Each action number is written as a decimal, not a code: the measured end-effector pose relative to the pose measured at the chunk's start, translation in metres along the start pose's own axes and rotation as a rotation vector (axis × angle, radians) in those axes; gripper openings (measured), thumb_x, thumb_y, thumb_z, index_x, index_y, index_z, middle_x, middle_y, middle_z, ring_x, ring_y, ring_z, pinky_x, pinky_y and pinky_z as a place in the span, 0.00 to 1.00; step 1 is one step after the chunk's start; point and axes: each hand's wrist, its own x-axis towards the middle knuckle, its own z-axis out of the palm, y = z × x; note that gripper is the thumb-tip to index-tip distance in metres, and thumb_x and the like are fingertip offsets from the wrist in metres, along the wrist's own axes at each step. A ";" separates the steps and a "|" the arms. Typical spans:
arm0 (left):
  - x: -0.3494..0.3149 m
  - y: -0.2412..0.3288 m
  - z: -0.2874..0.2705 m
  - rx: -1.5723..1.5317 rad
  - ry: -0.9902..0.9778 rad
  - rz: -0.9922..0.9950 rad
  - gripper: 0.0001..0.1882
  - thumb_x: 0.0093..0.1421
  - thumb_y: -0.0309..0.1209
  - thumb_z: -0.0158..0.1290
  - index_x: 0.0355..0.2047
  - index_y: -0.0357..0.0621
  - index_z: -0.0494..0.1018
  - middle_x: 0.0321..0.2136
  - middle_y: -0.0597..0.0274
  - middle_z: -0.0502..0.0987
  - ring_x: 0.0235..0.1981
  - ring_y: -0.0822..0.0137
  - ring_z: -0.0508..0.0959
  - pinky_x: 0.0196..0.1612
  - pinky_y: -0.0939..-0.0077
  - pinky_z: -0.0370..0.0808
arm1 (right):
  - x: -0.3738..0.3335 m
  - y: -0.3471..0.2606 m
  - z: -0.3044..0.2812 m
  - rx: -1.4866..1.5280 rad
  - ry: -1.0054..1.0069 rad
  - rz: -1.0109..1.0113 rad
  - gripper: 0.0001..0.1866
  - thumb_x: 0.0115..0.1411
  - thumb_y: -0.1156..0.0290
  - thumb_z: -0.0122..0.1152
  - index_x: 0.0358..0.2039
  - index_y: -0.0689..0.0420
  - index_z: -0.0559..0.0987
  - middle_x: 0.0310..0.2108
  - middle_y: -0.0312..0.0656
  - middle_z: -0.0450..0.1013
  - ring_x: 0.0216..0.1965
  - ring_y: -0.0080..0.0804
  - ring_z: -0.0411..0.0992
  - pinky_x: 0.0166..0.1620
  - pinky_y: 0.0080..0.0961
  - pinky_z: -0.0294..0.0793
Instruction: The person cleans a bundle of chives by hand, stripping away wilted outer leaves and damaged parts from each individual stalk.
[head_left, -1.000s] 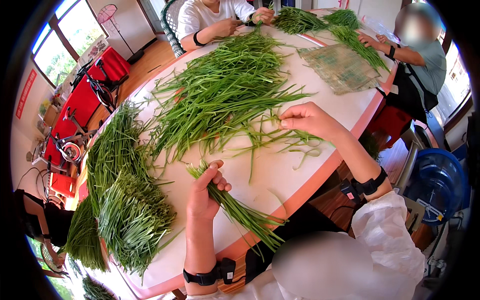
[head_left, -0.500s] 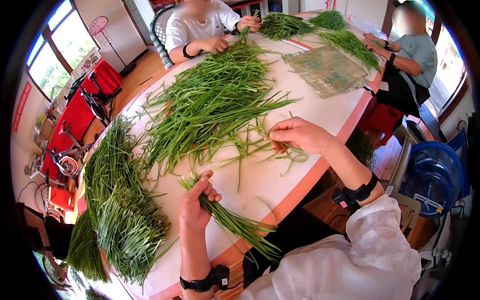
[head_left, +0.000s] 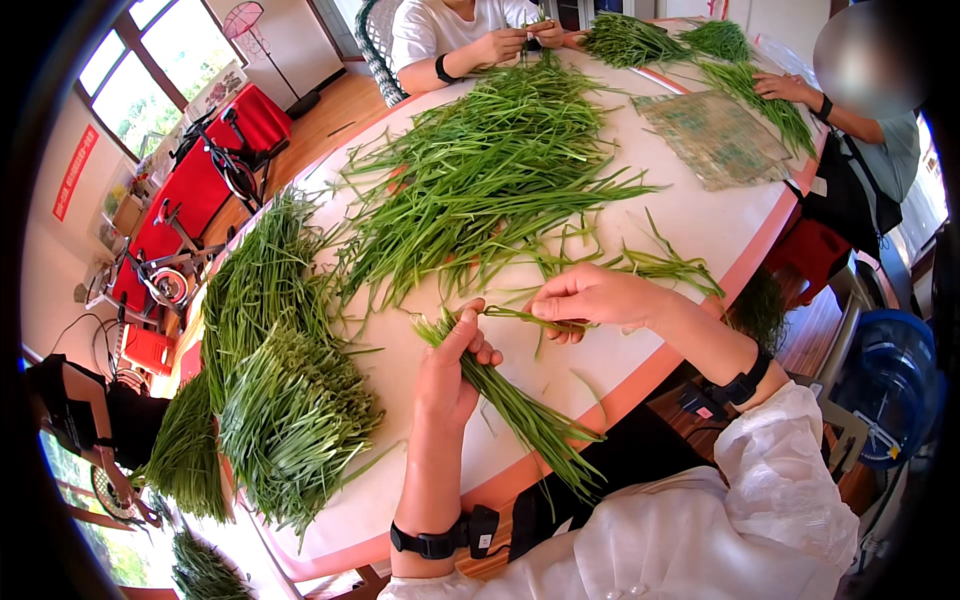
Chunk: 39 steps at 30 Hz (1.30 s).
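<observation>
While green chive stalks [head_left: 480, 190] cover the round white table [head_left: 700, 215] by sunny windows, left hand [head_left: 452, 365] clamps a chive bundle [head_left: 510, 405] over the table edge; right hand [head_left: 590, 298] pinches one stalk [head_left: 520, 317].

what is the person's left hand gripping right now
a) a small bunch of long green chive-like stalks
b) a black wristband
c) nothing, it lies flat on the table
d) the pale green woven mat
a: the left hand is closed round a small bunch of long green chive-like stalks, whose leafy ends trail toward the white round table's pink edge; the pale green woven mat lies far across the table.
</observation>
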 end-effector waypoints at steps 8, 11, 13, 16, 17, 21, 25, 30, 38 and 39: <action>-0.001 0.002 -0.001 -0.046 0.006 0.002 0.16 0.58 0.34 0.49 0.45 0.41 0.64 0.18 0.71 0.58 0.19 0.74 0.62 0.28 0.76 0.66 | -0.034 -0.005 -0.013 -0.502 0.188 -0.119 0.13 0.55 0.66 0.57 0.34 0.64 0.75 0.20 0.34 0.71 0.22 0.16 0.67 0.28 0.17 0.68; 0.001 0.000 0.000 -0.056 -0.014 -0.001 0.17 0.58 0.34 0.48 0.45 0.40 0.64 0.18 0.70 0.59 0.19 0.74 0.62 0.28 0.75 0.66 | -0.045 -0.002 -0.022 -0.361 0.205 -0.160 0.12 0.55 0.69 0.56 0.34 0.65 0.75 0.20 0.34 0.70 0.22 0.16 0.65 0.28 0.16 0.67; 0.001 0.000 0.002 -0.054 -0.030 -0.009 0.16 0.58 0.33 0.48 0.45 0.40 0.64 0.18 0.70 0.59 0.19 0.74 0.62 0.28 0.75 0.66 | -0.050 0.001 -0.031 -0.309 0.223 -0.161 0.12 0.55 0.69 0.56 0.35 0.66 0.75 0.23 0.35 0.71 0.24 0.17 0.67 0.30 0.16 0.69; -0.001 0.002 0.003 -0.037 -0.046 -0.015 0.16 0.58 0.33 0.48 0.44 0.40 0.65 0.18 0.70 0.59 0.19 0.74 0.62 0.28 0.75 0.66 | -0.058 0.002 -0.035 -0.242 0.238 -0.179 0.12 0.56 0.69 0.55 0.35 0.66 0.75 0.25 0.35 0.71 0.25 0.18 0.68 0.31 0.16 0.69; -0.002 0.002 0.001 -0.028 -0.039 -0.016 0.16 0.58 0.33 0.49 0.44 0.40 0.65 0.18 0.70 0.59 0.19 0.74 0.62 0.28 0.75 0.66 | -0.059 0.001 -0.035 -0.222 0.239 -0.187 0.12 0.56 0.69 0.55 0.35 0.66 0.75 0.25 0.35 0.71 0.25 0.18 0.68 0.31 0.16 0.69; 0.000 0.000 0.000 -0.021 -0.052 -0.029 0.17 0.57 0.32 0.49 0.44 0.38 0.64 0.18 0.70 0.59 0.19 0.74 0.62 0.28 0.76 0.66 | -0.063 -0.001 -0.035 -0.150 0.298 -0.183 0.11 0.56 0.67 0.55 0.32 0.65 0.76 0.20 0.32 0.68 0.23 0.16 0.64 0.29 0.15 0.67; -0.002 0.001 0.003 -0.030 -0.028 -0.006 0.17 0.57 0.32 0.49 0.45 0.37 0.64 0.18 0.70 0.59 0.19 0.74 0.62 0.28 0.76 0.66 | -0.067 -0.008 -0.043 -0.219 0.407 -0.179 0.12 0.57 0.65 0.54 0.30 0.63 0.76 0.20 0.32 0.69 0.22 0.16 0.65 0.29 0.14 0.68; -0.002 0.003 0.001 -0.034 -0.017 -0.026 0.16 0.57 0.32 0.49 0.44 0.38 0.66 0.18 0.70 0.59 0.19 0.74 0.62 0.28 0.76 0.66 | -0.102 -0.024 -0.082 -0.219 0.454 -0.327 0.12 0.57 0.65 0.55 0.29 0.63 0.75 0.20 0.32 0.69 0.22 0.16 0.65 0.28 0.14 0.66; -0.001 0.001 0.007 -0.018 -0.035 -0.049 0.13 0.57 0.31 0.48 0.41 0.41 0.66 0.17 0.72 0.59 0.18 0.76 0.62 0.25 0.77 0.66 | -0.127 -0.014 -0.113 -0.383 0.863 -0.439 0.13 0.55 0.64 0.57 0.28 0.63 0.75 0.21 0.32 0.70 0.23 0.17 0.64 0.28 0.15 0.65; -0.002 0.002 0.005 -0.013 -0.033 -0.043 0.13 0.57 0.31 0.48 0.42 0.40 0.66 0.17 0.71 0.60 0.18 0.75 0.62 0.26 0.77 0.66 | -0.126 -0.015 -0.113 -0.368 0.842 -0.453 0.13 0.55 0.64 0.57 0.28 0.63 0.75 0.21 0.32 0.69 0.23 0.17 0.64 0.28 0.16 0.65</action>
